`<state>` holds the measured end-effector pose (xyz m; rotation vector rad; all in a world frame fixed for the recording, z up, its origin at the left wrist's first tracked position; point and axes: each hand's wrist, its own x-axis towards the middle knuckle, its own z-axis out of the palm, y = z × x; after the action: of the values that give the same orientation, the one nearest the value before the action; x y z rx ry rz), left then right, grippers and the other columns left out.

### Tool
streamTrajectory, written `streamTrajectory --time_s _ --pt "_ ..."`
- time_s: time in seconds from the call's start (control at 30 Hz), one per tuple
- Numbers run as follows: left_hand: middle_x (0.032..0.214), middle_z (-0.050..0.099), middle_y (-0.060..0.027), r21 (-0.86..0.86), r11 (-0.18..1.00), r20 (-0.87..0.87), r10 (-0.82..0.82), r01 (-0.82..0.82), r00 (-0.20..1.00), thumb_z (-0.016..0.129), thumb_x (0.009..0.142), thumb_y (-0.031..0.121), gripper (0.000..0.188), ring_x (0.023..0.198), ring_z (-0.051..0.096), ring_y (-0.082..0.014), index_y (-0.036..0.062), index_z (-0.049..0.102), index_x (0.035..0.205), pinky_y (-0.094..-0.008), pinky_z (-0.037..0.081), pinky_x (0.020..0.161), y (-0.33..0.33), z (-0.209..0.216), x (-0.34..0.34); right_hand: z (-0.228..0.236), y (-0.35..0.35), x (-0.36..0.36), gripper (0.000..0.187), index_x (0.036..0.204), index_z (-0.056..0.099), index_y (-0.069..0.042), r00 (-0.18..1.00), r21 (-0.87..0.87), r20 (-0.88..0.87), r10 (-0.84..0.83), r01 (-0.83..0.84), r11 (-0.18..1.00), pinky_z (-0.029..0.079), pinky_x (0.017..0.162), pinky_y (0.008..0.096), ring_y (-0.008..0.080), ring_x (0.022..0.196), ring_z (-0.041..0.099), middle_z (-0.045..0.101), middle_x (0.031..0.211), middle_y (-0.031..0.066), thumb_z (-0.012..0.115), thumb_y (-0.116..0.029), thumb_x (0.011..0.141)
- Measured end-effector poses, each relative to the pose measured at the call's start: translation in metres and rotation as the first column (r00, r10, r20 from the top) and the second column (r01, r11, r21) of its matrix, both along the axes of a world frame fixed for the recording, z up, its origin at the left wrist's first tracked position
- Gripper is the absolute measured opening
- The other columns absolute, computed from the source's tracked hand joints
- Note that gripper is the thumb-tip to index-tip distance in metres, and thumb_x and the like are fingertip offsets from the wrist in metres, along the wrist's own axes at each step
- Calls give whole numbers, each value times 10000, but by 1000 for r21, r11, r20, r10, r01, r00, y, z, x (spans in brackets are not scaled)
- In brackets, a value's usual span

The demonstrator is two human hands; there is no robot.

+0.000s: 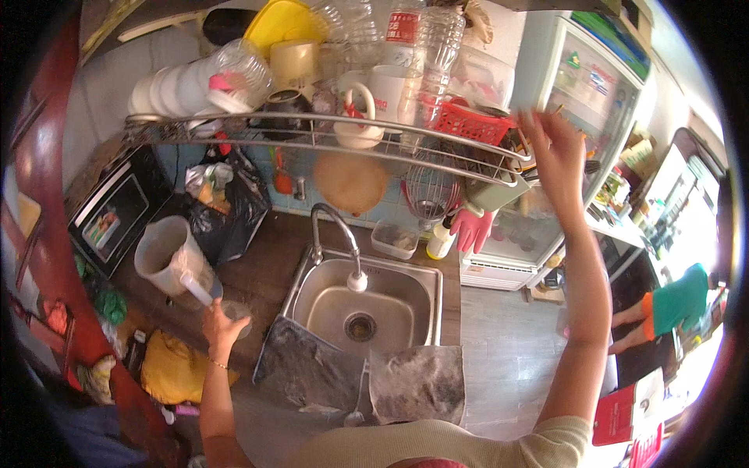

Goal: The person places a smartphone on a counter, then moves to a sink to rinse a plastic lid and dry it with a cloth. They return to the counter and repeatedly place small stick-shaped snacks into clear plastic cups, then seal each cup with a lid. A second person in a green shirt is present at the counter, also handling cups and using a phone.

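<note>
From here I see the cloudy, translucent plastic pitcher [160, 253] upright on the counter [261, 249] left of the sink [359, 304], long axis vertical, handle pointing toward the person. The left hand [224, 324] bends, partly open, by that handle and a clear cup [239, 312]; which it grips, I can't tell. The right hand [555, 144], loosely curled and blurred, is raised at the dish rack's [437, 144] right end; I can't tell whether it holds anything.

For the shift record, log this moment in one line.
left hand: at pitcher, grip unclear; right hand: raised near rack's right end; faucet: over sink
</note>
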<state>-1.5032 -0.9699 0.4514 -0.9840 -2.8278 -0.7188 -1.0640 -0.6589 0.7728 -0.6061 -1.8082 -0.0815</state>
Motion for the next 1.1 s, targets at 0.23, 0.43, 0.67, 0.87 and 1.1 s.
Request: streamTrajectory --time_s 0.23,0.43,0.67,0.87,1.1 --pt "1301 463 -251 -52 998 112 -31 37 993 831 562 411 977 1199 448 -404 56 398 1363 -471 376 1005 24 -59 -41 156 182 -82 592 1384 336 -19 947 -335 -290 139 -236 912 584 547 341 264 678 681 594 1105 237 468 54 812" --pt "1277 472 -228 -156 984 247 -41 81 968 829 581 403 1004 1232 414 -407 126 352 1420 -520 357 1015 39 -65 -19 173 283 -87 505 1148 610 -27 981 -242 -19 -192 182 953 541 772 350 259 864 676 676 1017 168 730 -248 711" --pt "1390 347 -252 -53 996 21 70 -68 997 779 684 306 901 1305 315 -407 99 323 1433 -525 324 1043 10 -75 -5 173 250 11 491 871 729 -82 888 -327 -245 -389 302 896 518 789 370 242 832 679 715 843 64 557 -531 775" --pt "1412 357 -219 234 969 -181 117 -73 977 663 841 204 567 1316 323 -377 54 451 1345 -486 290 1073 23 -41 50 189 219 198 276 677 623 -42 723 -73 -682 106 -211 975 396 457 279 151 503 510 574 621 34 600 -264 839" --pt "1294 499 -172 572 588 -408 -401 572 820 570 903 96 336 1201 477 -320 -7 536 1221 -439 367 1018 105 76 250 191 66 414 320 752 693 39 898 17 81 -432 432 902 456 578 316 161 597 557 628 636 77 660 -276 802"
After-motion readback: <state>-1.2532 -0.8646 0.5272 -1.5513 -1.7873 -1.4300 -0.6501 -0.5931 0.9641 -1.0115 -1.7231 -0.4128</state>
